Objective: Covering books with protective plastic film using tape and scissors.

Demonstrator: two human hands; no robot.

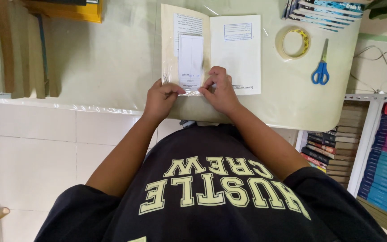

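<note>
An open thin book (229,49) lies on the pale table (113,67), its inside cover and first white page facing up. A clear plastic film (172,67) wraps over the left cover. My left hand (161,99) pinches the film's lower edge at the book's bottom left. My right hand (219,90) pinches the same lower edge just to the right, fingers pressed on the cover's bottom near the spine.
A roll of clear tape (293,42) and blue-handled scissors (321,67) lie right of the book. A stack of books (328,10) sits at the far right corner. Shelves of books (381,152) stand to the right, wooden boards (19,49) to the left.
</note>
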